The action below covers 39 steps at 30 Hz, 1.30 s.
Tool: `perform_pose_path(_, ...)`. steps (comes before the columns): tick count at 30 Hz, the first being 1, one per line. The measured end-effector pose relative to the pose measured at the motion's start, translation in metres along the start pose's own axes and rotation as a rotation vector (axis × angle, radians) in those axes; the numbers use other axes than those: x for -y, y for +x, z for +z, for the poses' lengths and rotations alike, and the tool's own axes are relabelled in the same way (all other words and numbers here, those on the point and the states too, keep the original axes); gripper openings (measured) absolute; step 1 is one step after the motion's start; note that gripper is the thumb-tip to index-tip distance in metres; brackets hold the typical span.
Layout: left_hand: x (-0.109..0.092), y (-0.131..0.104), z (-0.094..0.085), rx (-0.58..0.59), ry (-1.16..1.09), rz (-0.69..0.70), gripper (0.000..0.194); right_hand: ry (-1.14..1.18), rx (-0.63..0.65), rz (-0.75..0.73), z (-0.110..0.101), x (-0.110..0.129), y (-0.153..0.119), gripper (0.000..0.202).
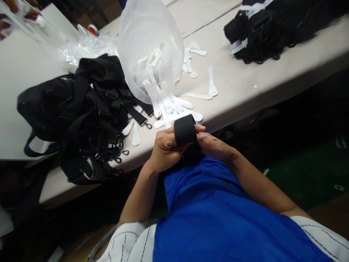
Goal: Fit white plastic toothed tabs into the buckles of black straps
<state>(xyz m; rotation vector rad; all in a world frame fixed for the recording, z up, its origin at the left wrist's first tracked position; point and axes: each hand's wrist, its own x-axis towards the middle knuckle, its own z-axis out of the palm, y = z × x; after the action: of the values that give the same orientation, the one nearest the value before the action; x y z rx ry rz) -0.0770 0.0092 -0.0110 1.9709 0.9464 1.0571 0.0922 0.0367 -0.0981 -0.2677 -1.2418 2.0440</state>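
Head view: both hands' fingers (200, 128) pinching black strap (185, 129) w/ white strips (174, 105) nearby.

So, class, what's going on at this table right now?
A person holds a black strap in both hands, the left hand and right hand meeting at the table edge. On the table lie a pile of black straps, a clear bag spilling white plastic strips, and a second black pile farther off.
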Motion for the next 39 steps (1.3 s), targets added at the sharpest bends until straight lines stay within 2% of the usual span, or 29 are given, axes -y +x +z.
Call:
perform_pose_path(2, 0.003, -0.001, 0.004, -0.04, -0.015, -0.037, 0.023, -0.104, 0.022, 0.019, 0.003, 0.001, -0.003, 0.046)
perform_pose_path(5, 0.008, -0.003, 0.011, -0.136, 0.026, -0.023, 0.025, -0.225, -0.057, 0.029, 0.012, 0.001, -0.004, 0.036)
perform_pose_path(7, 0.011, -0.005, 0.014, -0.189, 0.076, -0.01, 0.033, -0.235, -0.109, -0.004, 0.018, 0.0, -0.004, 0.026)
perform_pose_path(9, 0.011, -0.01, 0.011, -0.175, 0.132, -0.034, 0.04, -0.185, -0.113, -0.006, 0.02, 0.0, -0.006, 0.021)
perform_pose_path(11, 0.01, -0.016, 0.002, -0.132, 0.187, -0.046, 0.031, -0.118, -0.101, 0.044, 0.019, 0.002, -0.009, 0.017)
perform_pose_path(12, 0.01, -0.018, -0.004, -0.157, 0.211, -0.047, 0.021, -0.097, -0.09, 0.079, 0.018, 0.004, -0.01, 0.015)
perform_pose_path(14, 0.008, -0.02, -0.017, -0.309, 0.197, -0.029, 0.01, -0.075, -0.05, 0.132, 0.016, 0.008, -0.013, 0.018)
perform_pose_path(15, 0.008, -0.019, -0.022, -0.393, 0.141, -0.017, 0.014, -0.071, -0.024, 0.146, 0.015, 0.01, -0.013, 0.022)
perform_pose_path(16, 0.007, -0.018, -0.025, -0.443, 0.061, -0.01, 0.029, -0.071, -0.002, 0.153, 0.015, 0.011, -0.013, 0.024)
perform_pose_path(17, 0.006, -0.016, -0.026, -0.441, -0.029, -0.024, 0.05, -0.069, 0.016, 0.153, 0.016, 0.012, -0.011, 0.024)
perform_pose_path(19, 0.003, -0.013, -0.021, -0.302, -0.203, -0.138, 0.084, -0.071, 0.033, 0.145, 0.018, 0.013, -0.007, 0.021)
perform_pose_path(20, 0.001, -0.012, -0.015, -0.222, -0.275, -0.228, 0.085, -0.08, 0.038, 0.14, 0.02, 0.013, -0.004, 0.018)
perform_pose_path(21, -0.001, -0.012, -0.009, -0.16, -0.334, -0.318, 0.076, -0.094, 0.045, 0.13, 0.022, 0.013, -0.002, 0.017)
perform_pose_path(23, -0.005, -0.013, 0.005, -0.129, -0.398, -0.419, 0.043, -0.135, 0.052, 0.111, 0.024, 0.011, 0.001, 0.025)
perform_pose_path(25, -0.01, -0.015, 0.014, -0.215, -0.382, -0.361, 0.021, -0.177, 0.047, 0.105, 0.026, 0.009, 0.001, 0.026)
perform_pose_path(27, -0.016, -0.014, 0.018, -0.371, -0.298, -0.208, 0.012, -0.215, 0.016, 0.119, 0.027, 0.003, -0.003, 0.026)
perform_pose_path(30, -0.025, -0.009, 0.016, -0.592, -0.146, -0.009, 0.01, -0.29, -0.095, 0.13, 0.027, -0.013, -0.013, 0.029)
perform_pose_path(32, -0.026, -0.005, 0.011, -0.666, -0.073, 0.058, 0.009, -0.328, -0.196, 0.12, 0.028, -0.025, -0.02, 0.028)
perform_pose_path(34, -0.02, -0.003, 0.006, -0.702, -0.066, 0.07, 0.007, -0.307, -0.234, 0.128, 0.03, -0.033, -0.027, 0.027)
perform_pose_path(37, 0.004, -0.005, -0.005, -0.779, -0.004, -0.005, 0.01, -0.196, -0.071, 0.228, 0.035, -0.03, -0.038, 0.03)
perform_pose_path(39, 0.023, -0.01, -0.012, -0.822, 0.185, -0.081, 0.031, -0.138, 0.095, 0.273, 0.041, -0.015, -0.045, 0.031)
